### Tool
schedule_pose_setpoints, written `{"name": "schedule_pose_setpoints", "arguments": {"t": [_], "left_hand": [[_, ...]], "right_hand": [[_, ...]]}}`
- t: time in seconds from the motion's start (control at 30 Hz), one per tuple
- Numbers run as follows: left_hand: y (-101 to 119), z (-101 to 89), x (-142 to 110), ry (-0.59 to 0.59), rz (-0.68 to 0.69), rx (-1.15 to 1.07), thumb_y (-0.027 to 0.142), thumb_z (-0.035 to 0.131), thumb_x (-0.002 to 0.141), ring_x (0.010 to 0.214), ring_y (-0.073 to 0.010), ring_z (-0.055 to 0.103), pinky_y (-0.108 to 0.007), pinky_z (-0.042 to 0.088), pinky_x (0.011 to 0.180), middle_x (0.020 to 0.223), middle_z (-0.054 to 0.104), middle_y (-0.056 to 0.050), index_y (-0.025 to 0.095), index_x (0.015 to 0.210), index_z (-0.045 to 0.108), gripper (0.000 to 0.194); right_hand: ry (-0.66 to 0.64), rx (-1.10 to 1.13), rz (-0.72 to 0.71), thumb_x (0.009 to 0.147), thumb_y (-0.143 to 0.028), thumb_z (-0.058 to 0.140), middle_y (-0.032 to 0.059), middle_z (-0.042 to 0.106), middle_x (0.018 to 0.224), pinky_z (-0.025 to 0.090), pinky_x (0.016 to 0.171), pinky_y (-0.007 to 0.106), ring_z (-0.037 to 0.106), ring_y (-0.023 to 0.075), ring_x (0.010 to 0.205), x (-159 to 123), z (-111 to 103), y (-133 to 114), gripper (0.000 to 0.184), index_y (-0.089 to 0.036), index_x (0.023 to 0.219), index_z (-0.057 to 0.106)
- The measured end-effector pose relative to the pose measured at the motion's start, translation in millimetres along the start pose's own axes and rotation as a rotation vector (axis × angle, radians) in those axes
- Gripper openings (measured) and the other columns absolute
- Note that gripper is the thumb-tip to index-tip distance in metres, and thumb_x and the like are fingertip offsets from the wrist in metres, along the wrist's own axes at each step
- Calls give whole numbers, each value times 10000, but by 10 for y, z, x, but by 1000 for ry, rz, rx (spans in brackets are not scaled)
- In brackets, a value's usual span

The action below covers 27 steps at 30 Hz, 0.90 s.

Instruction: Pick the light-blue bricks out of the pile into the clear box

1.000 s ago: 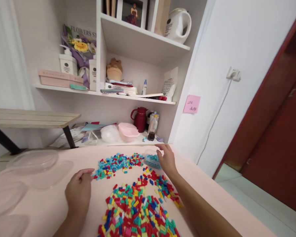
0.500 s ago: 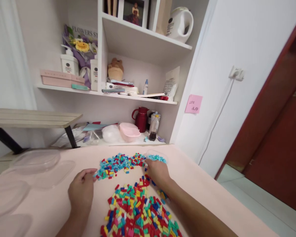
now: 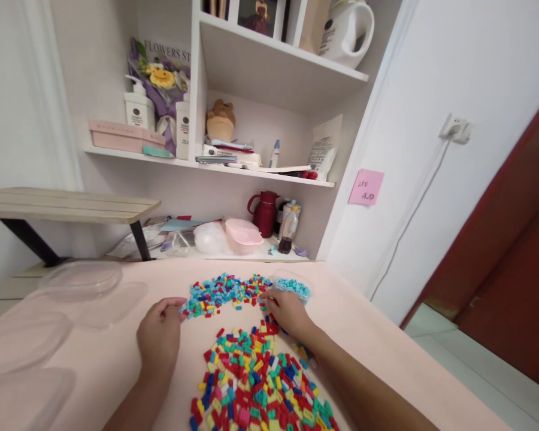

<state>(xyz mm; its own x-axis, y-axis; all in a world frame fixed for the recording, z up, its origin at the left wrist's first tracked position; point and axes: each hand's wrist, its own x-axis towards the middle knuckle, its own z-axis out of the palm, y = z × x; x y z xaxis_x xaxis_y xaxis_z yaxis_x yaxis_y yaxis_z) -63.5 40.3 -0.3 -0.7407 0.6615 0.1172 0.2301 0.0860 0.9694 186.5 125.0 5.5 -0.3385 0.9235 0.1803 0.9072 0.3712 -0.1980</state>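
At the left end of the back pile of mixed toy bricks [image 3: 224, 290], many of them light blue, my left hand [image 3: 161, 332] has its fingers curled, tips touching the pile's edge. What it pinches, if anything, is hidden. My right hand [image 3: 288, 312] reaches over the pile's right end, thumb and fingertips drawn together low among the bricks; their contents are too small to name. Just behind that hand, a clear plastic container [image 3: 306, 279] holds light blue bricks [image 3: 291, 287]. Closer to me spreads a larger heap of multicoloured bricks [image 3: 256, 383], between my forearms.
Several clear plastic containers and lids [image 3: 83, 278] lie along the table's left side. A wooden stand [image 3: 67, 203] with black legs is behind them. Shelving [image 3: 269, 173] rises at the back, with a pink bowl [image 3: 243, 235], a red jug [image 3: 265, 214] and a bottle [image 3: 288, 230] beneath.
The whole view has shifted, so everything appears further right. My right hand has drawn slightly left from the clear container, uncovering more of it. My left hand stays at the pile's left end.
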Motion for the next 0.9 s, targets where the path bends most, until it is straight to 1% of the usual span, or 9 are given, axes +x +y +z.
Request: {"name": "schedule_pose_setpoints", "arguments": {"t": [0.1,0.2,0.3,0.43,0.53,0.63,0.77,0.83,0.9], "left_hand": [[5,0,-4,2,6,-2,237,429,689,639,-176,642,-260,430,608,748,705,-10,217,756,669,250],[14,0,-6,7,7,-2,235,428,686,636,-177,638,-260,426,594,738,702,-12,216,757,671,254],[26,0,-11,14,6,1,230,425,683,620,-177,631,-259,420,581,713,697,-10,217,754,674,259],[32,0,-22,22,9,-2,227,430,682,635,-182,635,-258,419,580,684,688,-7,221,741,676,253],[25,5,-22,21,11,-6,230,430,684,633,-185,636,-260,421,576,666,683,-6,220,739,675,252],[19,13,-15,20,10,-8,230,430,681,630,-185,638,-259,422,574,661,682,-6,219,737,674,251],[18,18,-12,21,12,-6,235,431,679,630,-184,636,-256,419,568,651,679,-6,217,740,676,253],[19,15,-16,21,14,-4,238,428,678,621,-184,633,-257,418,561,646,679,-7,215,744,678,259],[21,10,-21,18,18,-3,240,426,675,615,-186,632,-259,420,558,642,679,-8,211,744,679,264]], "right_hand": [[67,46,-2,935,-257,401,26,728,1045,424,774,258,656,196,960,-26,12,-38,343,-302,1156,658],[103,22,39,930,-274,430,56,728,1000,412,749,276,651,222,931,-52,26,-51,302,-273,1085,688],[104,19,40,936,-279,446,54,707,1011,403,749,263,640,204,917,-63,40,-44,275,-272,1034,703],[102,15,-13,959,-332,437,43,650,1067,396,718,243,629,172,879,-64,77,-58,281,-308,1055,700],[78,13,-72,951,-283,453,23,644,1058,383,693,235,622,163,878,-68,103,-93,272,-343,1062,693],[60,30,-102,934,-228,462,10,659,1042,374,687,229,616,155,892,-71,115,-120,261,-312,1010,696],[109,48,-43,914,-273,495,10,672,1041,369,681,233,614,160,894,-60,120,-117,193,-263,989,673],[136,39,9,917,-301,483,22,682,1019,369,681,240,615,171,890,-52,115,-100,209,-251,1008,664],[144,17,48,914,-284,473,31,687,1013,370,683,247,617,179,890,-46,102,-77,220,-250,1021,662]]}}
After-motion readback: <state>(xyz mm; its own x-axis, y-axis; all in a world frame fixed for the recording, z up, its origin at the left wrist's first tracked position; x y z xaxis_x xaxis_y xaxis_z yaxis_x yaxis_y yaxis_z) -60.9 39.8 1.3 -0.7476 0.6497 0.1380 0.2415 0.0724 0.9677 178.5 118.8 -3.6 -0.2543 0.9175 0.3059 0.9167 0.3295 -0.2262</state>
